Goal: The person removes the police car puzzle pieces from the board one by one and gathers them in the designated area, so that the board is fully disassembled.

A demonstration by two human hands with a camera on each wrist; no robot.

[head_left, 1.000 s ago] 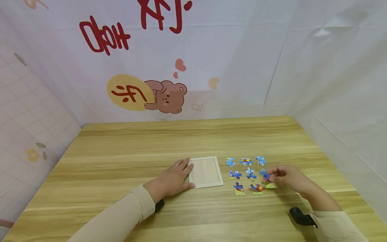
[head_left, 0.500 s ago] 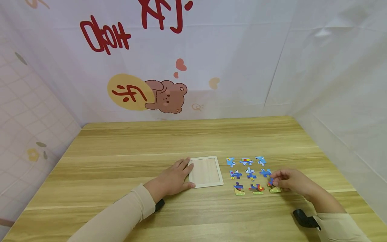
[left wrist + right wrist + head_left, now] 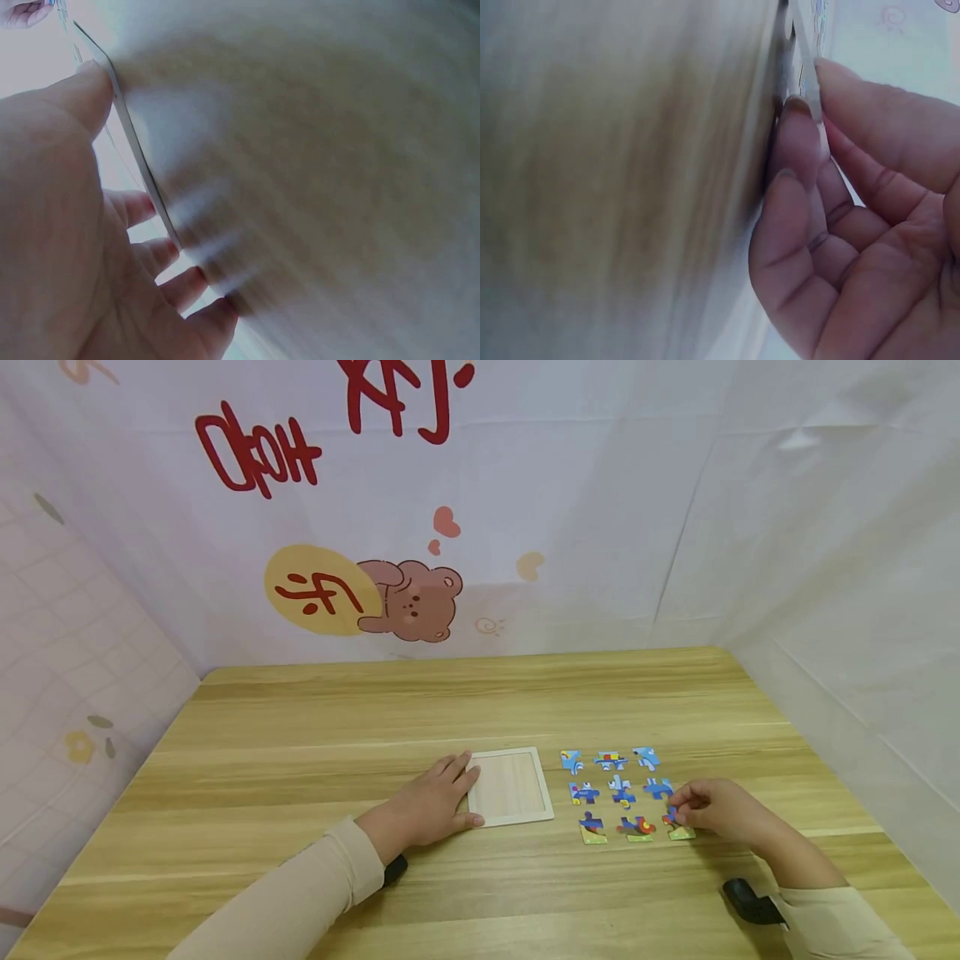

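Note:
In the head view, a shallow square wooden frame tray point(image 3: 517, 819) lies on the table. My left hand point(image 3: 427, 802) rests at its left side, fingers spread and fairly straight, fingertips and thumb on the rim. To the right, my right hand point(image 3: 723, 810) pinches a jigsaw puzzle piece point(image 3: 681, 833) with blue, red and yellow-green print, at the lower right corner of a grid of pieces. The right wrist view shows the piece's thin edge point(image 3: 807, 71) between thumb and finger, close over the table. Part of its printed face is hidden by the fingertips.
Several other jigsaw pieces lie apart in three rows between tray and right hand, among them a red-and-yellow one point(image 3: 637, 828) and a blue one point(image 3: 658, 788). Wood-grain table point(image 3: 337, 710) meets a printed cloth wall point(image 3: 600, 610) behind. Black wrist mounts point(image 3: 750, 902) hang under the sleeves.
My right hand has moved the puzzle piece down and slightly right, from overlapping the middle-right piece to the grid's lower right corner. My left hand stays on the tray.

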